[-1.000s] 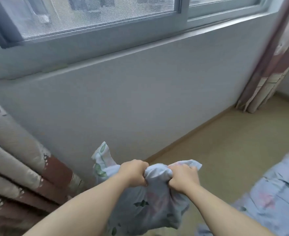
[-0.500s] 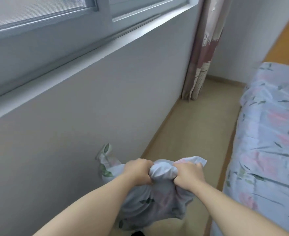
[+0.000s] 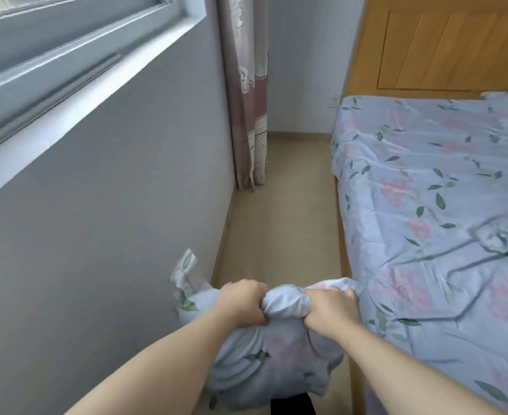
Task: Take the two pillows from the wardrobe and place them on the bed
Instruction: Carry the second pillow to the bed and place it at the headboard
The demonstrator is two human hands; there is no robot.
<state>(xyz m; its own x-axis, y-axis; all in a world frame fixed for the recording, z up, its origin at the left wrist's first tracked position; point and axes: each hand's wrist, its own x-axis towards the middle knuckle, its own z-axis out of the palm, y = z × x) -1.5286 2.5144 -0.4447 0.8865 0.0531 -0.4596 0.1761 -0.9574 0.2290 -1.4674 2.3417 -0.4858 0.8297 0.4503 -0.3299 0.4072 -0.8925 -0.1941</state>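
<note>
A floral light-blue pillow (image 3: 264,363) hangs in front of me, bunched at its top edge. My left hand (image 3: 243,302) grips the bunched cloth on the left and my right hand (image 3: 330,308) grips it on the right, both fists closed round the fabric. The pillow hangs over the narrow floor strip beside the bed (image 3: 432,205), whose floral sheet matches the pillow. Only this one pillow is in view; the wardrobe is out of sight.
A grey wall (image 3: 112,220) under a window sill runs along the left. A pink curtain (image 3: 246,100) hangs at the far corner. The wooden headboard (image 3: 444,46) stands at the bed's far end. Beige floor (image 3: 282,229) lies between wall and bed.
My view has swung to the right, from the wall under the window to the aisle, bed and headboard. Both hands keep the same grip on the pillow.
</note>
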